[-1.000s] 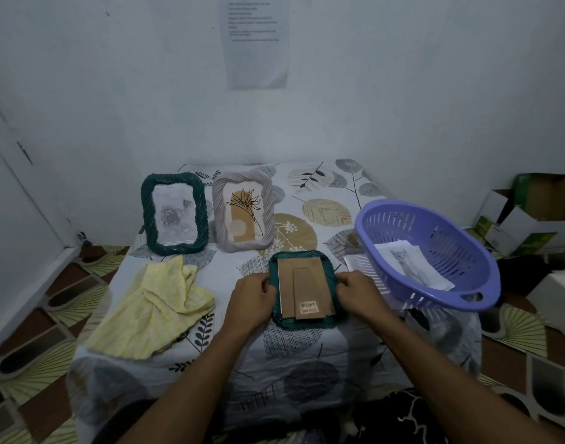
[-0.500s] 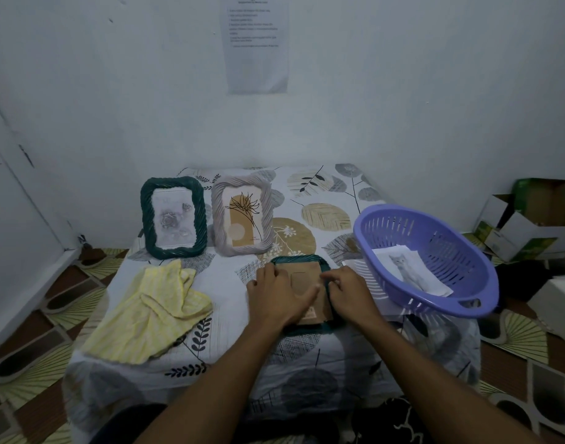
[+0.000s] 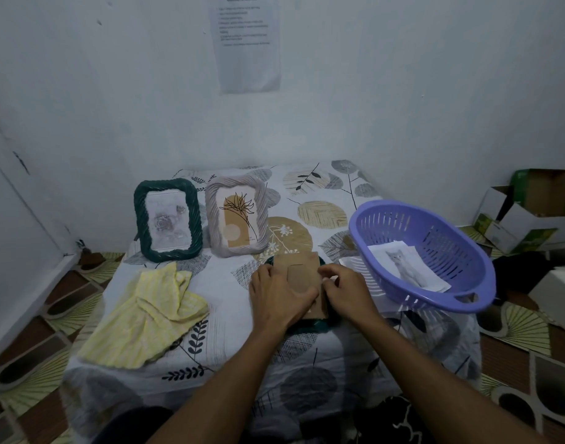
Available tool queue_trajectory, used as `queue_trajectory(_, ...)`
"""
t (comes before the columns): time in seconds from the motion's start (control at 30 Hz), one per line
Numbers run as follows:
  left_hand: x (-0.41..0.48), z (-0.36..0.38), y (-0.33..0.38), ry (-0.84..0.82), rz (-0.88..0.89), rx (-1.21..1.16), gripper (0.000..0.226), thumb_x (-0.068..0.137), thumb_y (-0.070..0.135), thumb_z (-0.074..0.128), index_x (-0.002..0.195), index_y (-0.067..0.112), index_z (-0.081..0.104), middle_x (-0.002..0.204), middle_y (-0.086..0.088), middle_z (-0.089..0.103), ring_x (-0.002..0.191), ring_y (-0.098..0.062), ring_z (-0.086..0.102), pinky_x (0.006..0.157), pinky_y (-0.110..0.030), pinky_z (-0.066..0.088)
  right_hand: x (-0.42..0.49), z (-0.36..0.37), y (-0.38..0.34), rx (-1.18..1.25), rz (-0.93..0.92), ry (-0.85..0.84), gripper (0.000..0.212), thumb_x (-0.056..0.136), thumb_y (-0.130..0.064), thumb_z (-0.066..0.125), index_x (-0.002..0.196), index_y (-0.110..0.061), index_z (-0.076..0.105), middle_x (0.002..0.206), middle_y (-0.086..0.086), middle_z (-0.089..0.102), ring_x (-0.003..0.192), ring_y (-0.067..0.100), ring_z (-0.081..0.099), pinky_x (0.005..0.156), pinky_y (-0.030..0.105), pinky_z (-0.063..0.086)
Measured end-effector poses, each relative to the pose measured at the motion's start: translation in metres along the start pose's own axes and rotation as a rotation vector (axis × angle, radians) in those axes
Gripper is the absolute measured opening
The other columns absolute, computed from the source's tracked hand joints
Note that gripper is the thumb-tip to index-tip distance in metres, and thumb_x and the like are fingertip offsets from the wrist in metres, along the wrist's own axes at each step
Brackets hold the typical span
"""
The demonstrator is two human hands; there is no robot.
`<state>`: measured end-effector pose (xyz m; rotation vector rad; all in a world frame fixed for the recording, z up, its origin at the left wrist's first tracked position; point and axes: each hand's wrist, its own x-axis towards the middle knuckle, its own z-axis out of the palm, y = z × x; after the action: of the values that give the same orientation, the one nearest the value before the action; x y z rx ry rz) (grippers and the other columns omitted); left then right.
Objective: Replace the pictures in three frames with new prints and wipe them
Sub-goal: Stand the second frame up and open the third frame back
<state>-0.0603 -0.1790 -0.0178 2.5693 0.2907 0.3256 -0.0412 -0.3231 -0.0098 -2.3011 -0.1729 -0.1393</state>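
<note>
A third frame lies face down in the middle of the table, its brown cardboard back point(image 3: 298, 267) up and its dark green rim point(image 3: 310, 325) showing under my hands. My left hand point(image 3: 278, 293) presses flat on the back's left side. My right hand point(image 3: 345, 288) pinches the back's right edge with bent fingers. A dark green frame point(image 3: 166, 220) with a grey rose print stands at the back left. Beside it stands a beige frame point(image 3: 237, 216) with a flower drawing. A cat print point(image 3: 406, 267) lies in the purple basket point(image 3: 466, 302).
A crumpled yellow cloth point(image 3: 149, 315) lies on the leaf-patterned tablecloth point(image 3: 319, 216) at the left. A white sheet point(image 3: 351, 262) pokes out from under the basket. Cardboard boxes point(image 3: 527, 216) sit on the floor at the right. The wall stands close behind the table.
Both hands moved from the face-down frame's outer sides onto its cardboard back. The left now lies flat on it and the right grips its right edge.
</note>
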Motion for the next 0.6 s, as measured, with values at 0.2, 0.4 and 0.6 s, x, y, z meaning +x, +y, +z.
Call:
queue_trajectory(0.2, 0.0004, -0.0001, -0.0006, -0.003, -0.006, -0.046, 0.083, 0.063, 0.074, 0.051, 0.117, 0.011, 0.049, 0.119, -0.008, 0.049, 0.117, -0.025, 0.04, 0.1, -0.04, 0.04, 0.0043, 0.0068, -0.0011, -0.028, 0.008, 0.016, 0.031, 0.091, -0.014, 0.058, 0.12, -0.016, 0.066, 0.122, 0.005, 0.064, 0.111, 0.019, 0.057, 0.098, 0.037, 0.048)
queue_trajectory(0.4, -0.0015, -0.0019, 0.0006, 0.027, 0.025, -0.097, 0.077, 0.063, 0.069, 0.056, 0.114, 0.012, 0.052, 0.106, -0.007, 0.053, 0.106, -0.025, 0.045, 0.092, -0.04, 0.046, 0.0049, 0.0081, -0.0039, -0.044, -0.006, 0.017, 0.029, 0.09, -0.012, 0.058, 0.117, -0.016, 0.067, 0.119, 0.004, 0.065, 0.108, 0.019, 0.058, 0.096, 0.034, 0.049)
queue_trajectory(0.6, 0.0022, -0.0059, -0.0002, -0.005, 0.017, -0.146, 0.059, 0.067, 0.067, 0.056, 0.095, 0.015, 0.053, 0.098, -0.002, 0.051, 0.098, -0.021, 0.044, 0.082, -0.039, 0.047, 0.0105, 0.0025, -0.008, 0.067, 0.045, 0.041, 0.029, 0.088, -0.005, 0.061, 0.115, -0.014, 0.07, 0.118, 0.002, 0.068, 0.101, 0.015, 0.062, 0.092, 0.03, 0.051)
